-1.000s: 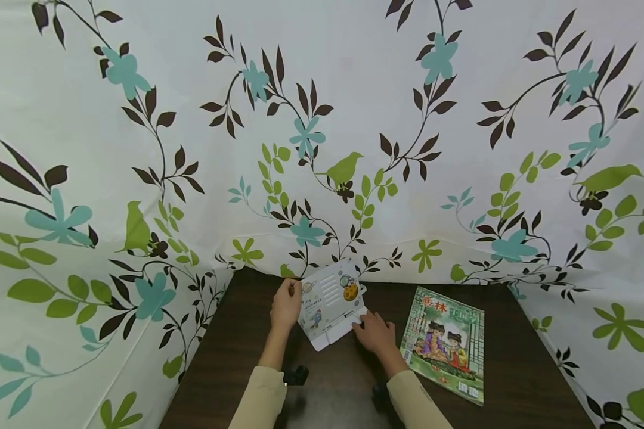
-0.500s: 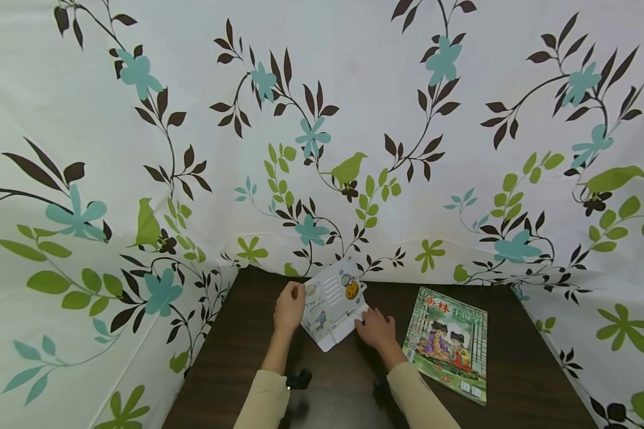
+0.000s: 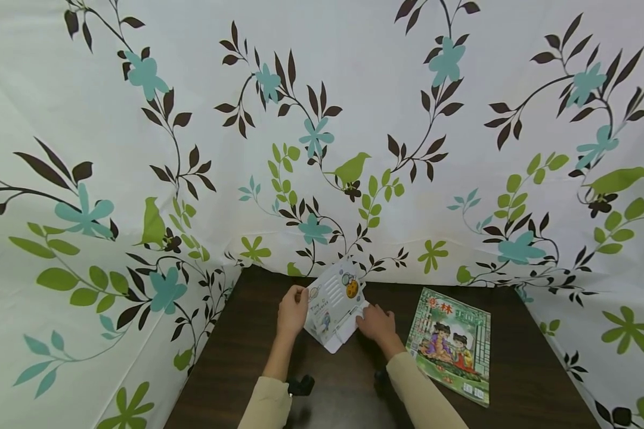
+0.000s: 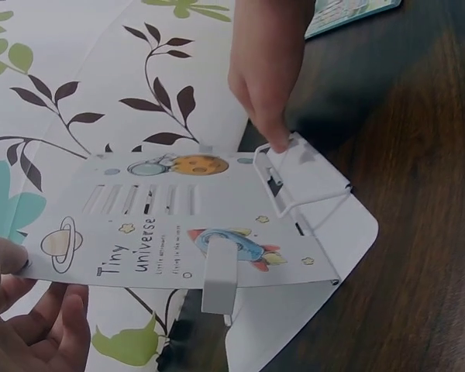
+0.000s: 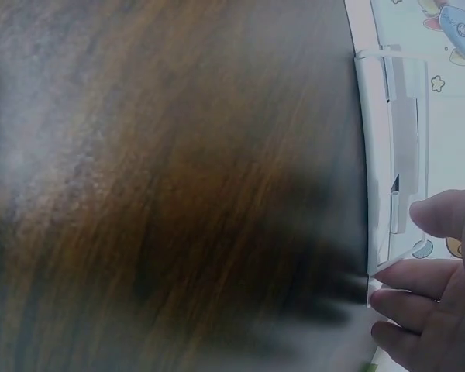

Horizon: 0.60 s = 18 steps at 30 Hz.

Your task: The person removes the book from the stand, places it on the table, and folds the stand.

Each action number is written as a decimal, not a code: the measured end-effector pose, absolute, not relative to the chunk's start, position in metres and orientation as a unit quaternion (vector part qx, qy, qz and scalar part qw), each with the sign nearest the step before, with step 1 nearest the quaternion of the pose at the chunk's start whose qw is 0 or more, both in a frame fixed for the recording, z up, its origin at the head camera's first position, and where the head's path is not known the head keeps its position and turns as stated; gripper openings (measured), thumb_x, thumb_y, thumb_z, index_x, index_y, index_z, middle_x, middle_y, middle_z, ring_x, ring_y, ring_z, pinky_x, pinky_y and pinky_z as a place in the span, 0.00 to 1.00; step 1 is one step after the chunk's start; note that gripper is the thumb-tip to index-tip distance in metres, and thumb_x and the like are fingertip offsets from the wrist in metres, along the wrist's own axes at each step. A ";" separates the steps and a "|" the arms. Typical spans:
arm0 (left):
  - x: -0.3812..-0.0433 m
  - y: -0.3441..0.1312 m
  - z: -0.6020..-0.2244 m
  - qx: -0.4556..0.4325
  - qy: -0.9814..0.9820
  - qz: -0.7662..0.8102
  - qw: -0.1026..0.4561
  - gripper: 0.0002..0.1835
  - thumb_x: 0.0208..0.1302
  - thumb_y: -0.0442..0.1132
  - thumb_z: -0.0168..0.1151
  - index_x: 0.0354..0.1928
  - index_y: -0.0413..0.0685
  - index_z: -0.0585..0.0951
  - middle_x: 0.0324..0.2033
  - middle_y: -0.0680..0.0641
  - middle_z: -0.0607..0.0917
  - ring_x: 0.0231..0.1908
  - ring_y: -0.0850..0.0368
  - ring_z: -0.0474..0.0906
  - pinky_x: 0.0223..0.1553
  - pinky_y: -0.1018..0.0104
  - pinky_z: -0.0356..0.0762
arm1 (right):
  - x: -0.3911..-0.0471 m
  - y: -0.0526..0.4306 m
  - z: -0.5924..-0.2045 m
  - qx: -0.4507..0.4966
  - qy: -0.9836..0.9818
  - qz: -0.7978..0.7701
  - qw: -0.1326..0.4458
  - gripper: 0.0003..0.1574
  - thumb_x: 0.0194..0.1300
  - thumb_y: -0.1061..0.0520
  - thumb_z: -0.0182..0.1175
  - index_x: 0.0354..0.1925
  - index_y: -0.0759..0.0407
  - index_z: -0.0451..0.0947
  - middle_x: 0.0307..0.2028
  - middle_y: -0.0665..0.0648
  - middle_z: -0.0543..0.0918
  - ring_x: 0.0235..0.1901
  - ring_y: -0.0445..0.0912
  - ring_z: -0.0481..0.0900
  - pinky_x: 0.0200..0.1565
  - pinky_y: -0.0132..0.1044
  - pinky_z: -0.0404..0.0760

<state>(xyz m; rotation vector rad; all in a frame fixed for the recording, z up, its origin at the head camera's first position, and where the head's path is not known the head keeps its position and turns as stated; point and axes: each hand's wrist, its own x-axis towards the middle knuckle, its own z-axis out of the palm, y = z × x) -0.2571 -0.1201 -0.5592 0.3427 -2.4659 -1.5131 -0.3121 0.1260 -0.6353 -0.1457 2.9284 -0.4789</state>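
A white metal book stand (image 3: 334, 302), printed with "Tiny universe", a rocket and planets, stands tilted on the dark table. My left hand (image 3: 292, 311) pinches the left edge of its back panel, thumb on the printed face and fingers behind, as the left wrist view shows. At the stand's right end, my right hand (image 3: 377, 325) grips the front ledge (image 5: 378, 170), with the thumb over the wire page holder (image 5: 428, 147) and the other fingers by the ledge's end. A white tab (image 4: 220, 275) juts from the panel's side in the left wrist view.
To the right of the stand lies a green illustrated magazine (image 3: 451, 345) on the brown wooden table (image 3: 231, 357). Directly behind the table hangs a white cloth (image 3: 322, 196) with leaves, flowers and birds, which also runs along both sides.
The stand has turned slightly, its near corner shifting right. Both hands keep their hold on it. The whole head view has shifted a little.
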 end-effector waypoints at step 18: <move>-0.236 -0.107 -0.562 0.082 -0.807 -0.574 0.109 0.12 0.84 0.47 0.57 0.52 0.47 0.83 0.39 0.41 0.90 0.26 0.45 0.89 0.28 0.63 0.85 | -0.318 0.123 -0.631 -0.055 0.987 -0.141 0.049 0.25 0.80 0.46 0.57 0.60 0.61 0.84 0.67 0.65 0.81 0.68 0.64 0.76 0.70 0.71 0.64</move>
